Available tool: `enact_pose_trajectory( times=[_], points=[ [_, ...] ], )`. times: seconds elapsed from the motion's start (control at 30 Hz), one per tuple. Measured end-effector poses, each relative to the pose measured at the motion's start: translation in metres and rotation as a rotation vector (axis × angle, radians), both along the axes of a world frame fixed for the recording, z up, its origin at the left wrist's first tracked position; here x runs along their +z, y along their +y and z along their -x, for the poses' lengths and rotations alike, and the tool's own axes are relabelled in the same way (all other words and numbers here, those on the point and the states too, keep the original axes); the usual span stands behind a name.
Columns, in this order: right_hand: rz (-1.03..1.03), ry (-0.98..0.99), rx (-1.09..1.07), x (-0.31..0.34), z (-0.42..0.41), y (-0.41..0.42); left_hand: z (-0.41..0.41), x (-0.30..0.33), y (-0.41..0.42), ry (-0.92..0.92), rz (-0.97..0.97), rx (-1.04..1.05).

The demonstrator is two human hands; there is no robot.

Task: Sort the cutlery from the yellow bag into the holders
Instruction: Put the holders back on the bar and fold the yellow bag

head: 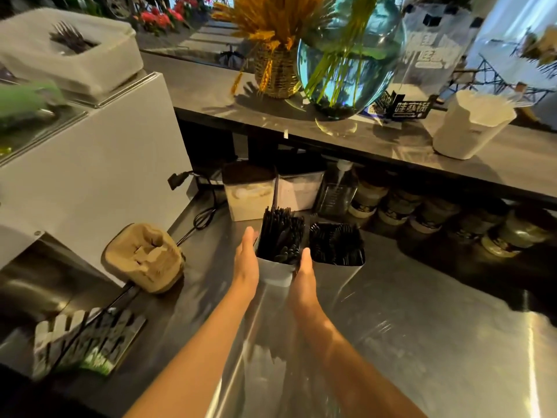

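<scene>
A square metal holder stands on the steel counter, packed with black plastic cutlery, handles and dark spoon-like ends sticking up. My left hand lies flat against its left side, fingers straight. My right hand presses against its right side, in the gap to a second metal holder; its fingers are partly hidden. The second holder touches the first on the right and is filled with black forks. No yellow bag is in view.
A cardboard cup carrier sits to the left beside a white machine. Clear containers and several jars line the back under a raised counter with a glass vase and a white tub. A printed packet lies lower left.
</scene>
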State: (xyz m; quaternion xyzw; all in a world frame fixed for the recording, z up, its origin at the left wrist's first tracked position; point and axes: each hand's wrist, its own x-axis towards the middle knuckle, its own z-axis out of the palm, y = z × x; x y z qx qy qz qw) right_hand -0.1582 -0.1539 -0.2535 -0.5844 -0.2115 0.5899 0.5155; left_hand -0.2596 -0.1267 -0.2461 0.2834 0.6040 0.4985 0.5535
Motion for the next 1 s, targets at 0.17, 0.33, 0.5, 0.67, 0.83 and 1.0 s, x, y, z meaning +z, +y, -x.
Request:
enact_pose_trajectory(
  times=[0.17,0.33,0.5,0.67,0.83,1.0],
  points=[
    [0.068,0.015,-0.009,-0.045,-0.006,0.002,0.006,-0.003,-0.013,-0.031,0.016,0.096],
    [0.144,0.006,0.008,-0.029,-0.021,-0.003,0.010,-0.012,-0.011,-0.165,0.048,0.024],
    [0.113,0.080,0.041,-0.055,-0.009,0.002,0.007,-0.026,-0.007,-0.344,0.089,-0.017],
    [0.121,0.132,0.049,-0.084,-0.005,0.004,0.005,-0.031,-0.011,-0.338,0.073,0.015],
    [-0.022,0.030,0.062,-0.046,-0.008,-0.011,0.000,-0.018,-0.023,-0.346,0.024,-0.004],
    [-0.112,0.029,0.120,-0.001,-0.015,-0.028,-0.005,0.032,-0.031,-0.338,-0.094,-0.036]
  ],
)
